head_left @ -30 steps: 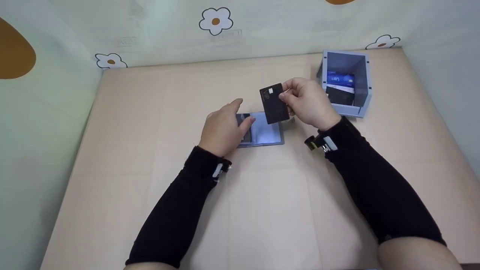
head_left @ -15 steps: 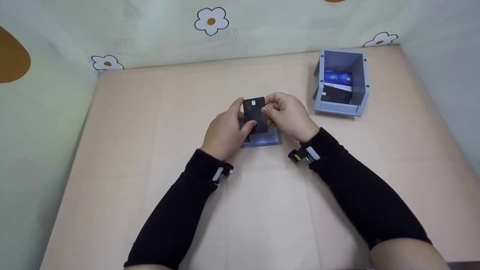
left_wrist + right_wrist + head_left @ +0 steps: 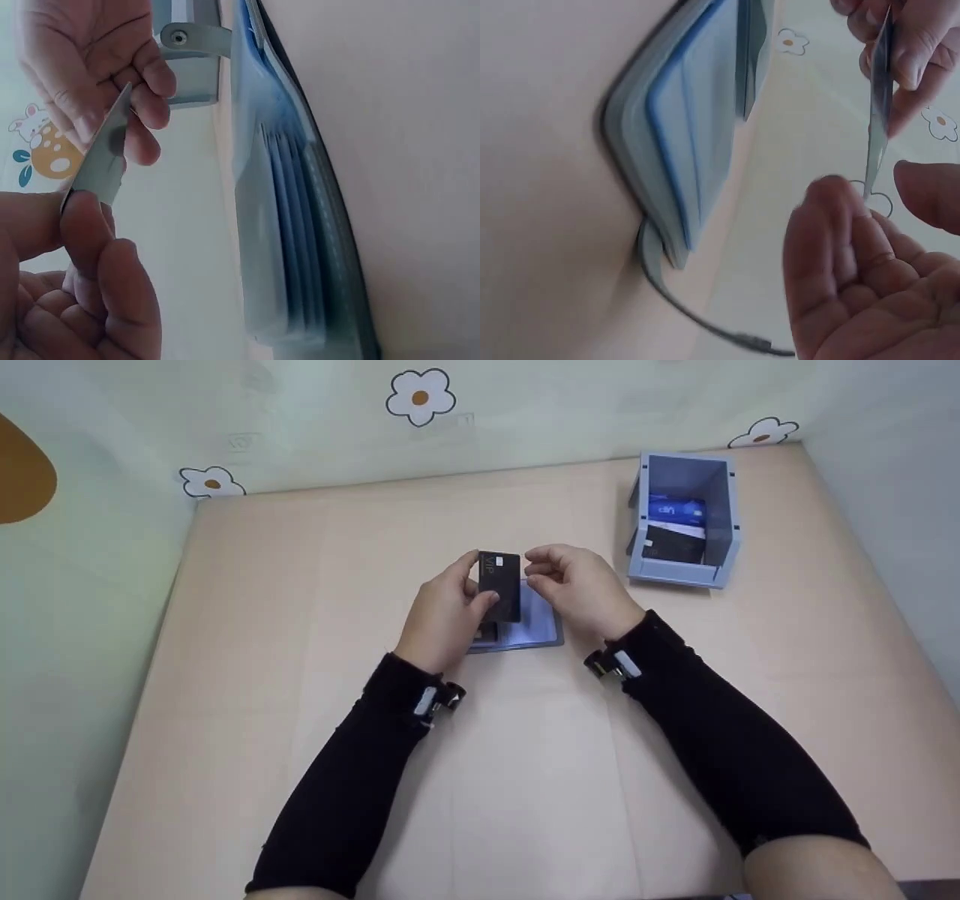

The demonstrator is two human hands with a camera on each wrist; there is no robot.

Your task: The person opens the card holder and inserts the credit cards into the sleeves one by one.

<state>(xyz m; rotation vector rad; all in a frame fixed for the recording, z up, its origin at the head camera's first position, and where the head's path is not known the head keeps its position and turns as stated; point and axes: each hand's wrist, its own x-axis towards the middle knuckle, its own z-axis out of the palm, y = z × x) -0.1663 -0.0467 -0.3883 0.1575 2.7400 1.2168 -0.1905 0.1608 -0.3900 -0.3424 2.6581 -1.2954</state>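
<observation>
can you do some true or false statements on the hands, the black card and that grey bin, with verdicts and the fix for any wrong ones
1. The left hand pinches a black VIP card. True.
2. The black VIP card lies flat on the table. False: it is held raised above the open card holder.
3. A blue card lies inside the grey bin. True.
4. The grey bin stands to the left of the card holder. False: it stands to the right, farther from the person.
5. The right hand is nearer to the black VIP card than to the grey bin. True.
6. A lid covers the grey bin. False: its top is open and cards show inside.
</observation>
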